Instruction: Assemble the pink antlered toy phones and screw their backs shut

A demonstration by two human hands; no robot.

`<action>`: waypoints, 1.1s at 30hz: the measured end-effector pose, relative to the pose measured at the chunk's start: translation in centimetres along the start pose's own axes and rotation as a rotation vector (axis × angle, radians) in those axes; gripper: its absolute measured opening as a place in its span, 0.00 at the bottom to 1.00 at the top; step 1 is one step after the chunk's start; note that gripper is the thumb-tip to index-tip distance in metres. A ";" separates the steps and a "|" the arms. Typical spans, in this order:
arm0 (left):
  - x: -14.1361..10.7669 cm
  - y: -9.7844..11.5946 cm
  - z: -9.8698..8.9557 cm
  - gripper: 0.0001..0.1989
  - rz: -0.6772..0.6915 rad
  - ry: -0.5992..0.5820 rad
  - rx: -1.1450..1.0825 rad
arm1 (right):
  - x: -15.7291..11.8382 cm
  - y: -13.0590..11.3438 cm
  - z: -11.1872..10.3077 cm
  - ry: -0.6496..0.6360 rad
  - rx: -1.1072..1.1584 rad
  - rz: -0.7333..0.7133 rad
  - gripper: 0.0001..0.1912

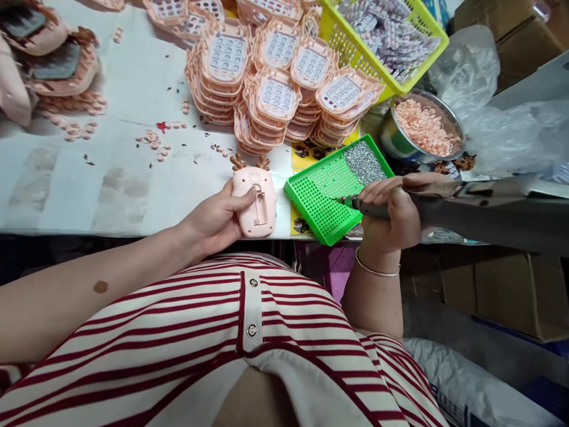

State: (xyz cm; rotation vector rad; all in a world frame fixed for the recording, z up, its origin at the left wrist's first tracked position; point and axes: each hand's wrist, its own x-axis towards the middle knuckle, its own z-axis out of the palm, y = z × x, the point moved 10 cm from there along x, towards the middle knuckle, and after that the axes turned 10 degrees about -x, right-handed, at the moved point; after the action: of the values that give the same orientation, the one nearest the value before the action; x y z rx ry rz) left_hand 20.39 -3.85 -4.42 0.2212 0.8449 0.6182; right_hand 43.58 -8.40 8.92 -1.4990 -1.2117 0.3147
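Note:
My left hand point(217, 216) grips a pink plastic toy casing point(255, 178) with brown antlers, its back facing up. The thumb lies by the open battery compartment point(260, 209), and screw holes show near the casing's corners. Closed around a dark electric screwdriver point(377, 209) is my right hand point(393, 210). The driver's tip is over the green perforated tray point(311, 219); whether it touches the tray I cannot tell. Small silver screws point(364, 161) are heaped at the tray's far end.
Stacks of pink casing halves point(222, 65) stand behind the toy. A yellow basket point(400, 86) of small packed parts and a metal bowl point(393, 139) of pink pieces are at the back right. Pink bits point(153, 142) litter the table's left side. Cardboard boxes point(502, 290) lie at right.

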 end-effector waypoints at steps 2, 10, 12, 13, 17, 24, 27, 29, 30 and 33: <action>0.0 0.0 0.1 0.18 -0.001 -0.008 0.013 | 0.0 0.4 -1.7 0.180 0.046 -0.110 0.19; 0.0 -0.1 0.2 0.18 -0.003 -0.021 0.033 | 0.0 0.1 -1.9 0.289 0.099 -0.231 0.15; 0.0 -0.1 0.2 0.18 -0.003 -0.023 0.031 | 0.0 0.6 -1.9 0.282 0.110 -0.209 0.16; 0.0 -0.1 0.1 0.19 -0.006 -0.026 0.033 | 0.0 0.8 -1.8 0.274 0.121 -0.198 0.16; 0.1 -0.2 0.0 0.20 -0.024 -0.035 0.035 | 0.1 1.7 -1.3 0.229 0.155 -0.166 0.16; 0.2 -0.2 -0.1 0.19 -0.017 -0.026 0.008 | -0.1 -1.6 -1.5 0.200 0.282 -0.226 0.08; 0.3 0.0 0.1 0.19 0.004 -0.030 -0.024 | -1.2 -5.4 0.4 0.089 0.293 -0.247 0.12; 0.3 0.1 0.3 0.20 0.020 -0.043 -0.044 | -2.3 -7.9 2.1 0.027 0.346 -0.281 0.07; 0.4 0.2 0.5 0.19 0.032 -0.050 -0.052 | -2.9 -8.8 3.2 -0.022 0.376 -0.287 0.06; 0.4 0.4 0.7 0.19 0.061 -0.058 -0.080 | -4.6 -10.1 6.8 -0.209 0.455 -0.297 0.06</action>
State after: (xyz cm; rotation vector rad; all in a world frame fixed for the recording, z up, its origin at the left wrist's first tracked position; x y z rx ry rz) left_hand 20.98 -3.21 -4.02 0.1921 0.7588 0.6983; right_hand 31.41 -9.74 13.36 -0.8985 -1.3959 0.5165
